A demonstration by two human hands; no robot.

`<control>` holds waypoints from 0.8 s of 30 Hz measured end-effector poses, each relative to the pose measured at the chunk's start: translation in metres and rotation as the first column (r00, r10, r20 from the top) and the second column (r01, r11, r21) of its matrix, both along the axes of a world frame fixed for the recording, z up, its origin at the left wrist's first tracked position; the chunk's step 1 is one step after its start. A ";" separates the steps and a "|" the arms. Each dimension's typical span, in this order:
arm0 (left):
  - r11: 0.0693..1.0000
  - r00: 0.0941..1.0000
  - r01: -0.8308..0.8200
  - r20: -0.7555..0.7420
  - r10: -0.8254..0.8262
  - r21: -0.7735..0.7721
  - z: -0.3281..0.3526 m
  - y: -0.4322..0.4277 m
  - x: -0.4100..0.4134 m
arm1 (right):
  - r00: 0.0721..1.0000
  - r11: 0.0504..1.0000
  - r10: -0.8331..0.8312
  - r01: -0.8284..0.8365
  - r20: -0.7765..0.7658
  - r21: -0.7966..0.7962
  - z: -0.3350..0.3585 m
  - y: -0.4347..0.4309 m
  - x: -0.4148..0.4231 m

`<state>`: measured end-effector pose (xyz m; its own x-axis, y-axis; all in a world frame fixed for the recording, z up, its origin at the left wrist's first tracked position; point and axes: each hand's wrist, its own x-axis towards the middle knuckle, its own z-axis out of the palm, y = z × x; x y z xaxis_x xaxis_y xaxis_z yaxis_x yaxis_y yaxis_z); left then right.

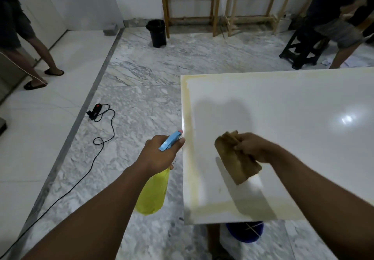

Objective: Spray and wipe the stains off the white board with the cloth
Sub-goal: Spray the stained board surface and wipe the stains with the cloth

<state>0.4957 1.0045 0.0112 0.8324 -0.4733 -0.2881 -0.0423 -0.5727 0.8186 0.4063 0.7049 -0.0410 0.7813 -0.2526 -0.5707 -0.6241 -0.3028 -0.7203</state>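
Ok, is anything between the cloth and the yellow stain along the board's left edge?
Nothing visible. Only bare board lies between the cloth in the right hand and the stain. The bottle, in the left hand, is just outside that edge.

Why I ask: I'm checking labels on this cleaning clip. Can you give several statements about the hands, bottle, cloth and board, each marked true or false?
1. The left hand grips the spray bottle. True.
2. The bottle's body is red. False: it is yellow-green with a blue trigger head.
3. The right hand holds a brown cloth. True.
4. The cloth lies on the floor. False: it hangs from the right hand over the white board.
5. Yellowish stains run along the board's left edge. True.
6. A blue bucket stands on the board. False: the blue bucket sits beneath its near edge.
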 end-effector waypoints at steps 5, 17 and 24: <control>1.000 1.000 -0.025 0.004 0.025 0.000 -0.002 -0.033 0.056 | 0.997 0.996 0.016 -0.022 -0.073 -0.082 0.032 -0.070 0.120; 0.992 0.993 -0.121 0.003 0.121 0.033 -0.041 -0.083 0.161 | 0.954 0.759 0.299 -0.230 0.012 -0.610 -0.073 -0.070 0.339; 0.988 0.992 -0.124 0.001 0.125 0.094 -0.044 -0.079 0.153 | 0.884 0.707 0.422 -0.180 0.203 -0.684 -0.122 -0.040 0.246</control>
